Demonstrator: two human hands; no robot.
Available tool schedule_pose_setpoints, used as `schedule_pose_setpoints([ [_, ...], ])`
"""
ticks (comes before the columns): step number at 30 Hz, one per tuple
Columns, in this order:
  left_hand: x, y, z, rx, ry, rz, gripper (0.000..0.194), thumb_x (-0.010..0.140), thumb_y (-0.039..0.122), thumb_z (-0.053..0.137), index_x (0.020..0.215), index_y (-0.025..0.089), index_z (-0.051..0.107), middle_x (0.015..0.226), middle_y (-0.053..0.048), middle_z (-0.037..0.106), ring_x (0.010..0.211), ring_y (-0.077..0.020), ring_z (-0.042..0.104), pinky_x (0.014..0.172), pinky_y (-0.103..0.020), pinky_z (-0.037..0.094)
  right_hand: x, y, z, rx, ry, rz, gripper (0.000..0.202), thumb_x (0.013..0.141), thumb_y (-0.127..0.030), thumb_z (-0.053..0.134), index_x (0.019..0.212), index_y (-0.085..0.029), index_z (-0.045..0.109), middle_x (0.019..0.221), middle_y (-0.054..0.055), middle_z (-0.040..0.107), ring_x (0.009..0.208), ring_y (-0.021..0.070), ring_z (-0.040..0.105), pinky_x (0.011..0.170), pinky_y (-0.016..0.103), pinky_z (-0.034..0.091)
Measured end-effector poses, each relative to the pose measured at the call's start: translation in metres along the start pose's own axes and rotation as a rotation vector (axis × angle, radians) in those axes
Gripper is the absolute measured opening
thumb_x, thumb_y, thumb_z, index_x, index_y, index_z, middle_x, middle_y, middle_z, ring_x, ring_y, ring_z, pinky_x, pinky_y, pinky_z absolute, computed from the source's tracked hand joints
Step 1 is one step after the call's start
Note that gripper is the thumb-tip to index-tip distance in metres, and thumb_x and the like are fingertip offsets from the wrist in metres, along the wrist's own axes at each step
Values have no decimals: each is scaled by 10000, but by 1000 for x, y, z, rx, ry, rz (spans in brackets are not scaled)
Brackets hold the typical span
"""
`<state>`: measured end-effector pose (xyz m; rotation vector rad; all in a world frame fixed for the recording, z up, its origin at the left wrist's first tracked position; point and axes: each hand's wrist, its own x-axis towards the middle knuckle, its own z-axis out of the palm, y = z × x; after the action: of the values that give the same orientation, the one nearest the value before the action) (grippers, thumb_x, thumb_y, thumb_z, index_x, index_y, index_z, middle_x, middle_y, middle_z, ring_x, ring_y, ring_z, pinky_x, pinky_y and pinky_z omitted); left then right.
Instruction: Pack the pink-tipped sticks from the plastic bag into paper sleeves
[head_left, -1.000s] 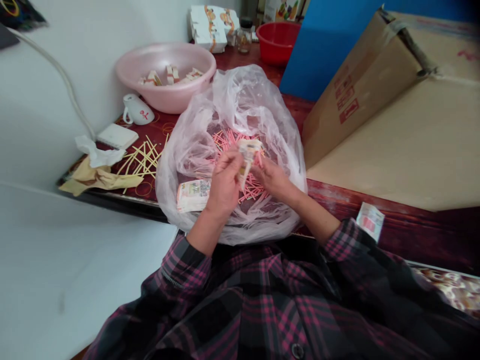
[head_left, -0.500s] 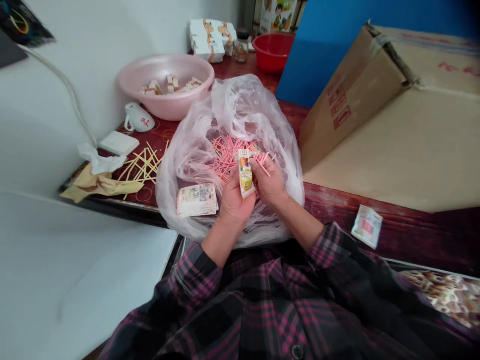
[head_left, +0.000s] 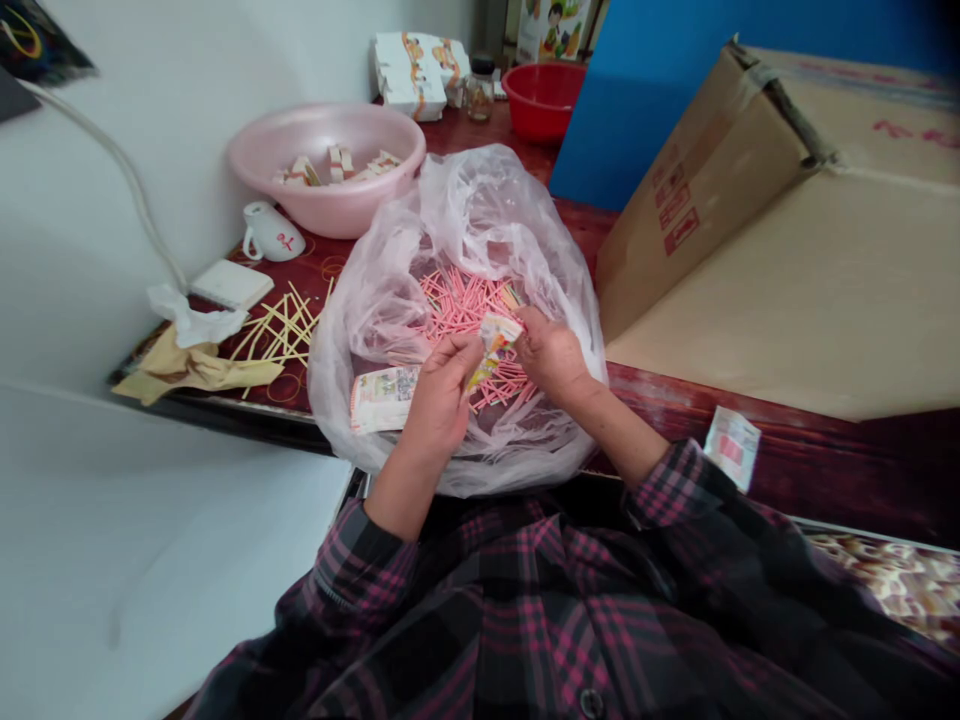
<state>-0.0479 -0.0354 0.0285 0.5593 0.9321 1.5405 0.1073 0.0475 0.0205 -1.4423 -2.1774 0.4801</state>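
Note:
A small printed packet [head_left: 496,342] is stretched slantwise between my two hands over an opened clear plastic bag [head_left: 480,205]. My left hand [head_left: 444,392] pinches its lower left end. At the upper right end, the fingers of my right hand [head_left: 553,352] are closed on the packet. Many thin pink sticks [head_left: 457,300] lie loose in the bag beneath and behind the hands. A stack of flat printed packets [head_left: 381,400] rests at the bag's left side, partly covered by my left hand. Whether anything is inside the held packet I cannot tell.
A pink basin [head_left: 322,205] with small bundles, a white mug [head_left: 274,235] on its side and loose yellow sticks [head_left: 281,325] are on the left. A large cardboard box [head_left: 750,260] stands on the right, with a single packet [head_left: 733,445] before it. Behind sits a red basin [head_left: 541,105].
The packet has gone from upright in my left palm to slanted between both hands. My left hand has turned over and shifted left. The pink sticks in my right fingers no longer show.

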Motion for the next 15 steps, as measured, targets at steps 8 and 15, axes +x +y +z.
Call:
schedule_pose_setpoints([
  [8,2,-10,-3,162,-92,-44,269,790,326,921,783,190,688,790,25,684,746,-121,619,747,-261,514,-10,-17,-8,-290,-198,-189,356,1054,-239,529,1307,-218,777,1156,123,819,1035,272,749,808,330,494],
  [15,8,-11,-19,242,52,124,245,760,340,914,821,200,722,771,33,690,718,-115,601,723,-257,486,-6,4,-14,-300,-143,-5,440,1077,-240,500,1454,-241,728,1137,125,858,973,290,794,784,348,550],
])
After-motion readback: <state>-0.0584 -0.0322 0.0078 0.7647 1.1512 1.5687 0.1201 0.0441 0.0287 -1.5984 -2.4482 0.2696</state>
